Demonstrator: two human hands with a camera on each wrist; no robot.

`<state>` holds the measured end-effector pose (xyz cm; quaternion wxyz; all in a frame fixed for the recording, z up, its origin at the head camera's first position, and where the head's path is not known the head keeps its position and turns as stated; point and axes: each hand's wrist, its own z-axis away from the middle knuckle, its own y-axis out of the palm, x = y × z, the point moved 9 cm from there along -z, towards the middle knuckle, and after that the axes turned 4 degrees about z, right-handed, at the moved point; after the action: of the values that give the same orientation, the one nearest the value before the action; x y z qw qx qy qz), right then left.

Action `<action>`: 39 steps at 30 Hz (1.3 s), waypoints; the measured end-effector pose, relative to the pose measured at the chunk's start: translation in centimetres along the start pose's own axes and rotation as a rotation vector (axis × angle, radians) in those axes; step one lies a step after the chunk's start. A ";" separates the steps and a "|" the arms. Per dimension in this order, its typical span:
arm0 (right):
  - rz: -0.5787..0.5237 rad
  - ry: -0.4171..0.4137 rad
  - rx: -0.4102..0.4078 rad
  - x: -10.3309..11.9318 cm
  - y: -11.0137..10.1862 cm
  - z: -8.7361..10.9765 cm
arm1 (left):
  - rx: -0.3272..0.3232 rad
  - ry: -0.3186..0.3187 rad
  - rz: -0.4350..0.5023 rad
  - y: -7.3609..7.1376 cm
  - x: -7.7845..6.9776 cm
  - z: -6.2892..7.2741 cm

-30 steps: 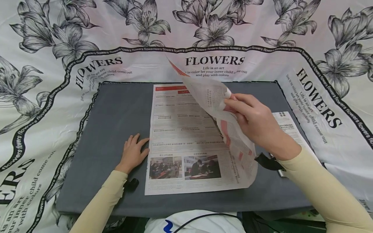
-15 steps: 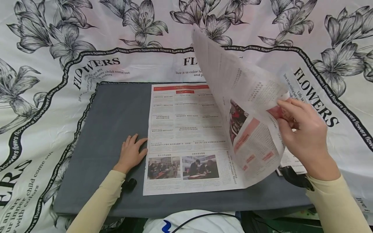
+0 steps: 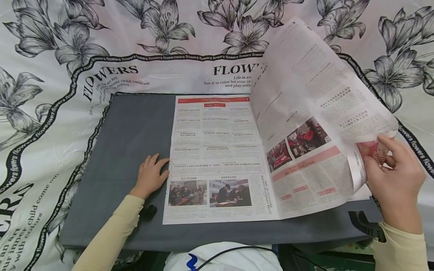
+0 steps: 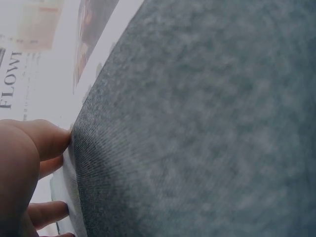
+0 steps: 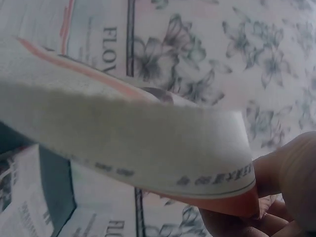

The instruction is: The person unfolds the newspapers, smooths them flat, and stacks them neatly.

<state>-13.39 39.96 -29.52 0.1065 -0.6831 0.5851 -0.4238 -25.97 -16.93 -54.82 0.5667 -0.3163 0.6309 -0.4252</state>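
A newspaper (image 3: 217, 158) lies spread on the grey tabletop, its left page flat with two photos near the bottom. Its right-hand page (image 3: 305, 101) is raised and curved, showing photos and pink-red headings. My right hand (image 3: 396, 177) pinches the outer edge of that raised page between thumb and fingers. In the right wrist view the page edge (image 5: 128, 143) runs to the thumb and fingers (image 5: 269, 217). My left hand (image 3: 151, 176) rests on the tabletop with fingers relaxed, thumb and index finger right at the paper's left edge.
The grey tabletop (image 3: 129, 128) is surrounded by a white flower-printed cloth (image 3: 169, 75). Another printed sheet (image 3: 361, 194) is mostly hidden beneath the raised page at the right. A black cable (image 3: 234, 248) crosses white clothing at the near edge.
My right hand has swung to the right with the page, which has opened out from a folded curl into a wide raised sheet. The left hand has stayed by the left edge.
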 end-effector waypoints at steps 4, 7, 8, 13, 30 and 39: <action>0.120 0.190 0.061 -3.3 0.5 1.2 | -0.008 0.004 -0.005 0.0 0.0 0.0; 0.181 0.317 0.097 -5.5 0.8 2.4 | -0.022 0.020 -0.002 -0.1 -0.1 -0.1; 0.193 0.346 0.100 -6.2 0.8 2.7 | -0.028 0.027 -0.003 -0.2 -0.2 -0.1; 0.151 0.391 0.097 -8.9 1.1 3.9 | -0.027 0.035 0.002 -0.7 -0.4 -0.1; 0.203 0.631 0.390 -16.8 7.1 8.9 | -0.052 -0.034 -0.021 -1.2 1.3 0.0; 0.167 0.649 0.475 -16.8 9.6 10.8 | -0.062 -0.084 -0.020 -2.3 3.4 0.6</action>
<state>-11.87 48.28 -50.03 0.1052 -0.4208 0.5277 -0.7303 -26.07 -21.02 -54.26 0.5784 -0.3577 0.6162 -0.3972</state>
